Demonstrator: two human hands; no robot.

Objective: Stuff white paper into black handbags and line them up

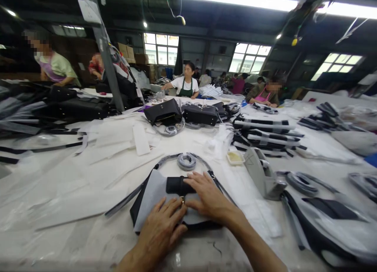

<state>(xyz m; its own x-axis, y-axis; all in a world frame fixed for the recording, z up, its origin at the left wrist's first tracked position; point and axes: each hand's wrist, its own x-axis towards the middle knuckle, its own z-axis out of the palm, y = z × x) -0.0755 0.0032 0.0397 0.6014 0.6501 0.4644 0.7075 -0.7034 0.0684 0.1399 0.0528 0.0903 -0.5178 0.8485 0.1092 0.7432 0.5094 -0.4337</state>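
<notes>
In front of me a black handbag (pixel 136 210) lies on the table, its front covered by a pale grey protective sheet (pixel 151 189). Flat on the lower front of the bag rests my left hand (pixel 164 221), fingers stretched out. My right hand (pixel 207 195) lies across the bag's right side, fingers spread near the black flap strap (pixel 174 185) and its small gold clasp (pixel 182 200). The wrapped handle (pixel 169 157) arches behind the bag around a coiled wrapped strap (pixel 186 161). Neither hand has its fingers closed around anything.
To the right stand a grey tape dispenser (pixel 260 174) and a small dish (pixel 235 157) with yellowish contents. Another wrapped bag (pixel 330 217) lies at the right edge. Farther back are black bags (pixel 165 112), stacked black pieces (pixel 265 136), and several people around the tables.
</notes>
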